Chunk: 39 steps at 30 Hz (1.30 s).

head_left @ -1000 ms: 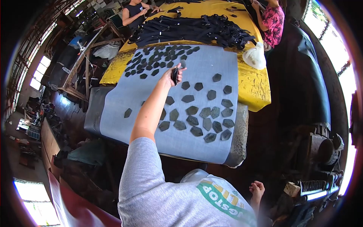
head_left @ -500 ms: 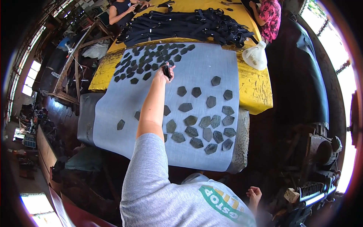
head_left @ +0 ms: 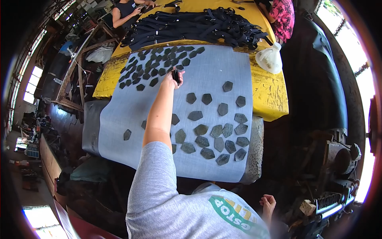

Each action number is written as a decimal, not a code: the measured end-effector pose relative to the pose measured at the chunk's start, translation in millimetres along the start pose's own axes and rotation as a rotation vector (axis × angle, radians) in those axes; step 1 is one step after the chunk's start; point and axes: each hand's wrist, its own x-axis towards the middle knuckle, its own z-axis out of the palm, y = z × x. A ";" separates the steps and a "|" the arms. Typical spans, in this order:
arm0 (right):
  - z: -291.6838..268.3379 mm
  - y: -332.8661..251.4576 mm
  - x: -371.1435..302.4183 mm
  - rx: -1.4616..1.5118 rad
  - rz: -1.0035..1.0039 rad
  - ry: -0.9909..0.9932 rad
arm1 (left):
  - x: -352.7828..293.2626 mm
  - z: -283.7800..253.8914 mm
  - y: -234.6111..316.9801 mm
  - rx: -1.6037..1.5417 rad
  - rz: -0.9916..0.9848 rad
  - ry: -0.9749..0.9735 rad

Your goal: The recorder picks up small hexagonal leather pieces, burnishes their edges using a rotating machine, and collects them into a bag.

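Observation:
My left hand [head_left: 173,79] reaches out over the grey-blue sheet [head_left: 199,75], closed around a small stack of dark pieces seen edge-on. Just beyond and left of it lies a dense group of dark five-sided pieces [head_left: 153,82]. More of these flat pieces [head_left: 195,115] are spread more loosely over the near right half of the sheet, some showing a greyish, dusty face. A single piece [head_left: 127,134] lies apart at the near left, and my forearm partly covers others. My right hand [head_left: 268,202] hangs off the sheet at the lower right, fingers loosely curled with nothing visible in them.
Behind the sheet, a heap of black straps with buckles [head_left: 191,28] covers part of the yellow table [head_left: 270,93]. A whitish plastic container [head_left: 269,59] stands at its right. Two other people [head_left: 121,15] work at the far side. Machinery [head_left: 338,159] stands at the right.
The view has shifted very slightly. My left hand stays at nearly the same place with the dark pieces in it; my right hand has barely moved.

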 end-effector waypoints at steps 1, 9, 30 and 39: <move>-0.2 -0.2 0.1 0.001 0.001 0.001 | -1.9 0.3 0.9 0.020 -0.017 -0.001; -1.7 5.4 0.5 0.030 -0.020 -0.009 | -6.7 1.4 -2.2 0.188 0.023 0.066; -4.5 13.9 -6.2 0.024 -0.033 0.008 | -18.1 4.5 -14.2 0.166 0.150 0.073; 32.7 -64.6 0.5 -0.155 -0.327 0.033 | -46.4 6.5 -33.0 -0.045 0.058 -0.023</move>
